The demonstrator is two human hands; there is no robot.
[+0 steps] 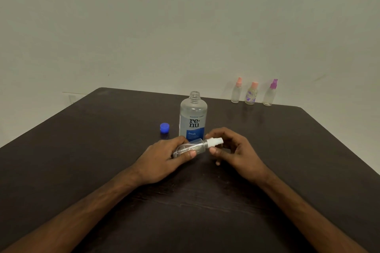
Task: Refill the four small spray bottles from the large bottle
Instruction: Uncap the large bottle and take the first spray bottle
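Observation:
The large clear bottle [193, 117] with a blue and white label stands upright and uncapped at the table's middle. Its blue cap [164, 128] lies to its left. Just in front of it, my left hand [164, 158] grips a small clear spray bottle [195, 147] held on its side, nozzle pointing right. My right hand [234, 150] has thumb and fingers around that bottle's white spray top [214, 142]. Three more small spray bottles stand at the far right edge: one with a pink top [236, 93], one flowered with a pink top [251, 94], one with a purple top [271, 94].
The dark wooden table [102, 150] ends against a pale wall behind the bottles. Its right edge runs diagonally down past my right forearm.

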